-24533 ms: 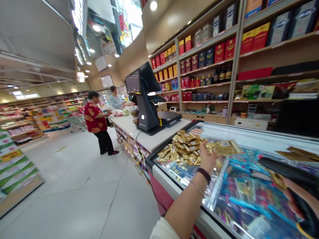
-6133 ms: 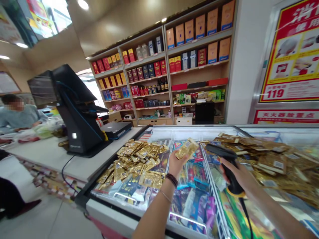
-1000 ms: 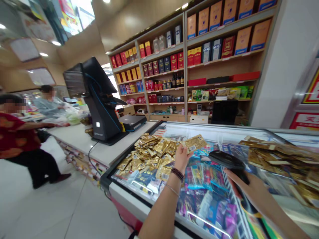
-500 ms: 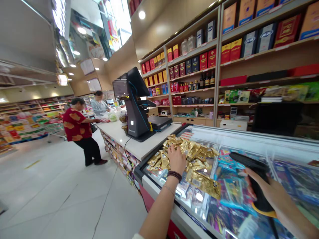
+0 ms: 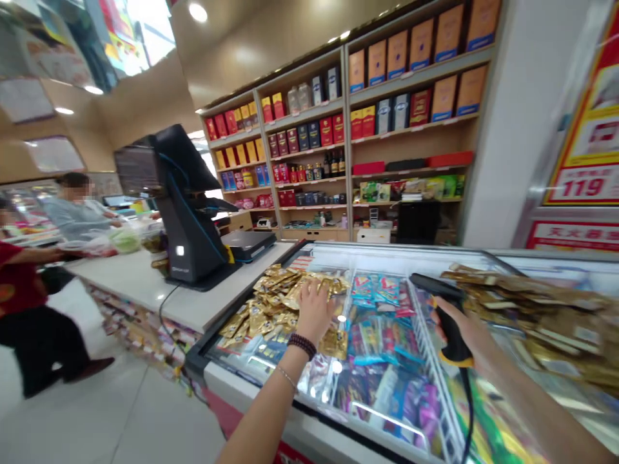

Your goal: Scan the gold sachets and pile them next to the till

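This is a big shop. Far ahead of both hands stand tall wooden shelves [image 5: 338, 129] full of boxes and bottles. To the left of the hands is a white counter [image 5: 145, 283] with a black till [image 5: 186, 219] on it, and a person in a grey top [image 5: 72, 212] stands at the far end of it. Right below the hands is a long freezer chest [image 5: 377, 248] full of bright packs.

The left hand [image 5: 314, 312] is open, with its fingers spread. It presses down on a heap of small gold packets [image 5: 271, 303] and pinches none that I can see. A bead bracelet [image 5: 302, 345] sits on that wrist. The right hand [image 5: 454, 328] wraps around a black and yellow barcode scanner [image 5: 435, 287], and a cord [image 5: 467, 406] hangs down from it. A second gold heap [image 5: 546, 322] lies to the right of that hand.

Thin packets slide easily, so a light, flat hand seems best.
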